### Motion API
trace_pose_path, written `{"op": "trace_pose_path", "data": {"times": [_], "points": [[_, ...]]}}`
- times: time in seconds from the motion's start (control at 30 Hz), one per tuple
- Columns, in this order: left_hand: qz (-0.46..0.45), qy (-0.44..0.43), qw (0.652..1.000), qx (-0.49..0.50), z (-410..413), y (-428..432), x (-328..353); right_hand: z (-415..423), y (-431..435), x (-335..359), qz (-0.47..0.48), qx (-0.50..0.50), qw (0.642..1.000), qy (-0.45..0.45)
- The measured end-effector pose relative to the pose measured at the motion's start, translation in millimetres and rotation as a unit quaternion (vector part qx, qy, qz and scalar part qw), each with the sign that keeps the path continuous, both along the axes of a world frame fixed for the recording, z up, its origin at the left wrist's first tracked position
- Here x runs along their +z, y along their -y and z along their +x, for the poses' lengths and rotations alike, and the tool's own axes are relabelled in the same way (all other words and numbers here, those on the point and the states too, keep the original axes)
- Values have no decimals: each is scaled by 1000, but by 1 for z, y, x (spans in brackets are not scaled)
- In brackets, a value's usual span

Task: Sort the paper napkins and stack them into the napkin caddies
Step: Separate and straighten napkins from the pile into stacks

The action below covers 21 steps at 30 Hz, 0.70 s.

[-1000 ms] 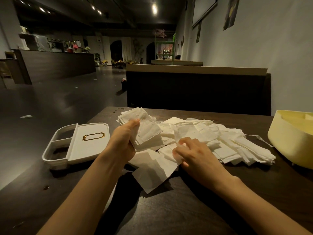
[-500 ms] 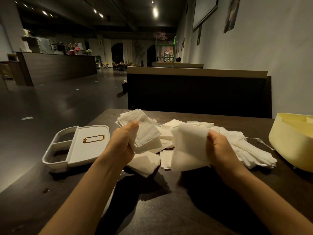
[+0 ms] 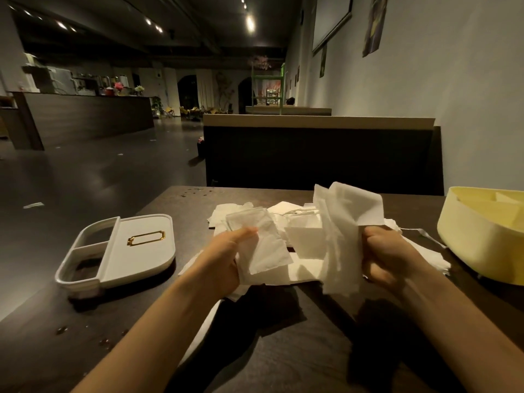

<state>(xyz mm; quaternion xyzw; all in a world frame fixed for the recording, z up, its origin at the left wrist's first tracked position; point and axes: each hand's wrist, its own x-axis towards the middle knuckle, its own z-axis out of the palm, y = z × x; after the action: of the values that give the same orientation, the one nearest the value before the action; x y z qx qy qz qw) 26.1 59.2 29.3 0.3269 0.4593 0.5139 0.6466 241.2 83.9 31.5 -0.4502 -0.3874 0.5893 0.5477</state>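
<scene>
Above the bench (image 3: 283, 350), our left hand (image 3: 224, 259) clasps a napkin sheaf (image 3: 263, 248); our right hand (image 3: 388, 256) pinches one limp, tearable napkin (image 3: 348, 222) over the pile (image 3: 306, 245). Best gripped at its edges.

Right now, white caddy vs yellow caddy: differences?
The white caddy is low and flat with a gold frame on its lid; the yellow caddy is taller, with no lid showing. The white caddy sits left of the napkin pile, the yellow caddy right, cut by the frame edge. Both stand on the table and have dividers.
</scene>
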Motion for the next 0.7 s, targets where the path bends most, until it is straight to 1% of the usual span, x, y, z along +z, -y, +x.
{"op": "trace_pose_path", "data": {"times": [0.2,0.23,0.33,0.4,0.47,0.57,0.63,0.7], "points": [[-11,13,1000,-6,3,-1,0,2,4,7,-7,2,1000,9],[-9,16,1000,-1,1,-1,0,4,5,8,0,-15,1000,26],[2,9,1000,9,-2,-2,1,8,7,10,56,-62,989,124],[1,-4,1000,8,-1,-2,0,8,9,10,77,-75,981,160],[-2,-11,1000,-1,3,-2,-1,9,9,11,83,-85,982,149],[-7,-26,999,-17,9,0,-4,9,10,17,86,-69,986,121],[-9,-26,999,-21,11,1,-5,8,12,18,65,-58,994,71],[-7,-24,999,-20,13,2,-4,9,15,20,56,-22,998,20]]}}
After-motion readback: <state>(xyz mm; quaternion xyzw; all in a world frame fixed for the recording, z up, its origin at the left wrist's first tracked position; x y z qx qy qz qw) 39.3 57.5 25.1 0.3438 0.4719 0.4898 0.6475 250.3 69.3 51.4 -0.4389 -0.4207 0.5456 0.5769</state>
